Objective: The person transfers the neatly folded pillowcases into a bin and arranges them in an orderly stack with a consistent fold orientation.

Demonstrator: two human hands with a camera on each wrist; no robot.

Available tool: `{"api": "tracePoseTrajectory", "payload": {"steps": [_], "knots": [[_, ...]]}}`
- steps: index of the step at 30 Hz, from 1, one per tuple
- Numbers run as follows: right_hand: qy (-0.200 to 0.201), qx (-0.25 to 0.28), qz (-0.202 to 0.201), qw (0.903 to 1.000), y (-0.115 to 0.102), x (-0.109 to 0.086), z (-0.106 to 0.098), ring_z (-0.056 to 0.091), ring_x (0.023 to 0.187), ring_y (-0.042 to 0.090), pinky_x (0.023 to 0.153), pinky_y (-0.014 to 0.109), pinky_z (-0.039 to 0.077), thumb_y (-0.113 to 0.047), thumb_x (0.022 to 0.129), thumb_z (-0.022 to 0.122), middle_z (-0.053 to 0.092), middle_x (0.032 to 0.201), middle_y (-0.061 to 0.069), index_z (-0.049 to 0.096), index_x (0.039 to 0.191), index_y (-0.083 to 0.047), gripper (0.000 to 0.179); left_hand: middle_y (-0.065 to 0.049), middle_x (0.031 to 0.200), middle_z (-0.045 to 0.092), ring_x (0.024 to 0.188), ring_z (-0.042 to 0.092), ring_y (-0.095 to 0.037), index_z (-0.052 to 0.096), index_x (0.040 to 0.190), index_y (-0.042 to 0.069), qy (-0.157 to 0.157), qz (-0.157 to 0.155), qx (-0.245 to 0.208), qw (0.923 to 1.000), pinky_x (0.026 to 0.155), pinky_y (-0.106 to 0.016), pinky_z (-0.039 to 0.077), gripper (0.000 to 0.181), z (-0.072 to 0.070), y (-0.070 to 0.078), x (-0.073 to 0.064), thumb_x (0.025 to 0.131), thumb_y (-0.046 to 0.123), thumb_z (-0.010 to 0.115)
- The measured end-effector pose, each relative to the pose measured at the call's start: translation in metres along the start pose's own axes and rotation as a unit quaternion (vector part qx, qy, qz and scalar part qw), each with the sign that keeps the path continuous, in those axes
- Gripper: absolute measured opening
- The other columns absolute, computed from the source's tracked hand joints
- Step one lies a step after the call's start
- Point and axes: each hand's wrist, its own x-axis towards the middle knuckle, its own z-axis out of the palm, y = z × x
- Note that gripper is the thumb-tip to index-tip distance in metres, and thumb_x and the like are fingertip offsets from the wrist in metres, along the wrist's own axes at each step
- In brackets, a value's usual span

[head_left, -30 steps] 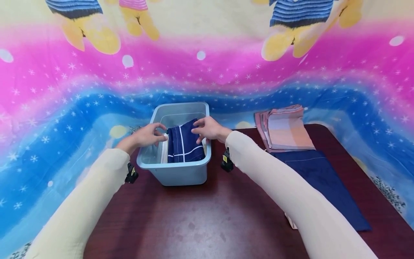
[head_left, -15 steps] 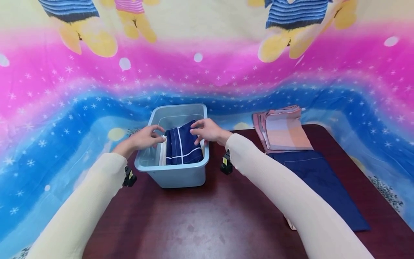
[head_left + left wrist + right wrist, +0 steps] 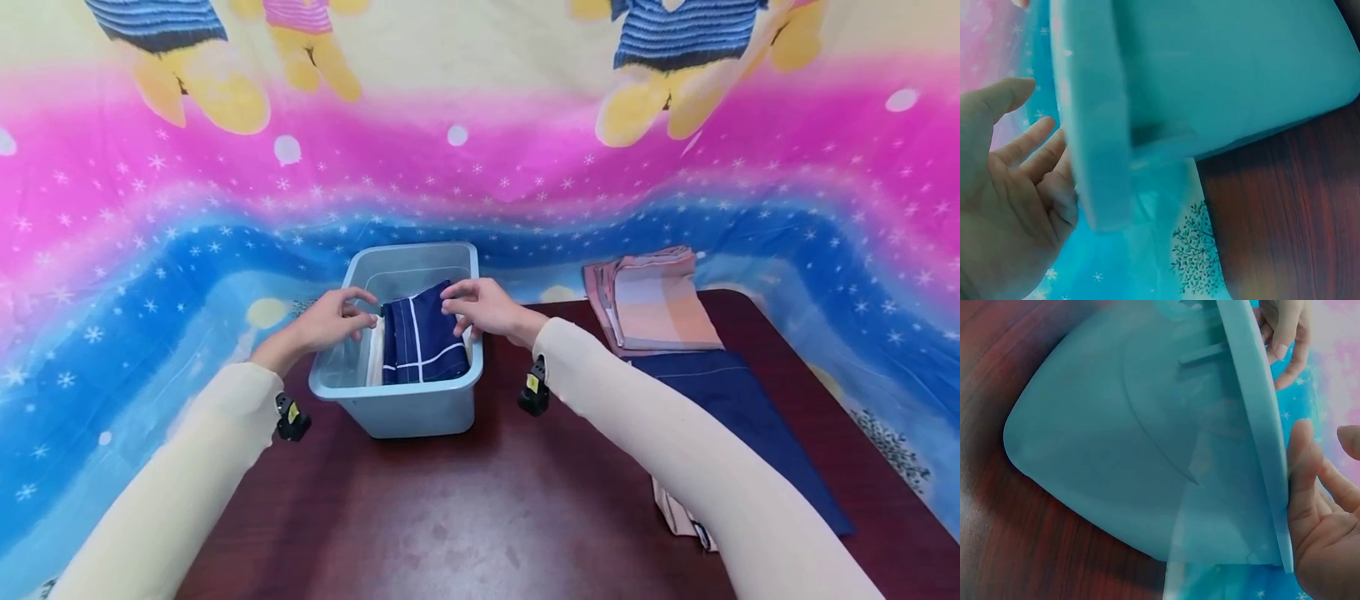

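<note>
A light blue plastic bin point(image 3: 405, 412) stands on the table, left of centre in the head view. Inside it, a folded navy cloth with white lines point(image 3: 427, 337) lies beside a white folded cloth point(image 3: 375, 354). My left hand point(image 3: 326, 321) is over the bin's left side, fingers loosely bent and thumb apart, fingertips near the white cloth. Over the right rim is my right hand point(image 3: 491, 308), its fingers relaxed near the navy cloth's upper right corner. Both wrist views show the hands at the bin's rim with nothing held; the bin wall hides the cloths there.
A dark red-brown table point(image 3: 465, 517) carries the bin. On its right lie a folded pink and peach checked cloth point(image 3: 660, 304) and a folded navy cloth point(image 3: 750, 417), partly behind the right sleeve. A printed curtain point(image 3: 517, 175) surrounds the table's back and sides.
My left hand has drawn slightly left, away from the cloths. My right forearm has shifted a little right and down. The head view has moved slightly; the cloths keep their places in the bin.
</note>
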Motion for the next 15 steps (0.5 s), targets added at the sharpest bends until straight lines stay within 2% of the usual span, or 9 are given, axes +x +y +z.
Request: {"api": "tracePoseTrajectory", "payload": {"steps": [3, 6, 10, 13, 15], "knots": [[-0.003, 0.009, -0.003, 1.0000, -0.001, -0.003, -0.003, 0.068, 0.074, 0.014, 0.061, 0.026, 0.055, -0.024, 0.105, 0.055, 0.068, 0.129, 0.013, 0.059, 0.136, -0.010, 0.034, -0.025, 0.125, 0.069, 0.082, 0.067, -0.020, 0.045, 0.143, 0.002, 0.004, 0.011, -0.010, 0.9999, 0.072, -0.037, 0.051, 0.041, -0.003, 0.004, -0.004, 0.106, 0.019, 0.049], [-0.003, 0.016, 0.000, 0.9999, -0.001, -0.008, -0.008, 0.070, 0.081, 0.025, 0.065, 0.029, 0.056, -0.025, 0.105, 0.055, 0.068, 0.130, 0.012, 0.059, 0.136, -0.012, 0.034, -0.025, 0.124, 0.069, 0.079, 0.065, -0.014, 0.044, 0.144, 0.001, 0.001, 0.020, -0.018, 0.9996, 0.068, -0.035, 0.051, 0.042, -0.004, 0.011, -0.008, 0.107, 0.019, 0.049], [-0.003, 0.018, -0.001, 0.9998, 0.003, -0.015, -0.016, 0.071, 0.079, 0.024, 0.066, 0.029, 0.056, -0.026, 0.105, 0.055, 0.068, 0.129, 0.011, 0.059, 0.137, -0.014, 0.034, -0.026, 0.124, 0.069, 0.082, 0.066, -0.014, 0.044, 0.143, 0.000, -0.006, 0.034, -0.027, 0.9990, 0.071, -0.035, 0.050, 0.041, 0.000, 0.020, -0.015, 0.107, 0.019, 0.048], [-0.005, 0.015, -0.005, 0.9999, 0.005, -0.020, -0.020, 0.069, 0.073, 0.014, 0.064, 0.027, 0.055, -0.026, 0.106, 0.055, 0.068, 0.130, 0.011, 0.058, 0.137, -0.014, 0.034, -0.024, 0.122, 0.070, 0.085, 0.067, -0.016, 0.046, 0.142, 0.000, -0.005, 0.043, -0.027, 0.9987, 0.073, -0.034, 0.048, 0.039, 0.004, 0.027, -0.021, 0.107, 0.018, 0.048], [-0.007, 0.011, -0.008, 0.9999, 0.006, -0.025, -0.023, 0.070, 0.075, 0.016, 0.064, 0.027, 0.055, -0.026, 0.106, 0.054, 0.068, 0.131, 0.011, 0.058, 0.137, -0.014, 0.034, -0.023, 0.120, 0.071, 0.086, 0.068, -0.017, 0.047, 0.142, 0.001, -0.003, 0.050, -0.026, 0.9984, 0.072, -0.033, 0.048, 0.039, 0.008, 0.030, -0.024, 0.107, 0.018, 0.049]]}}
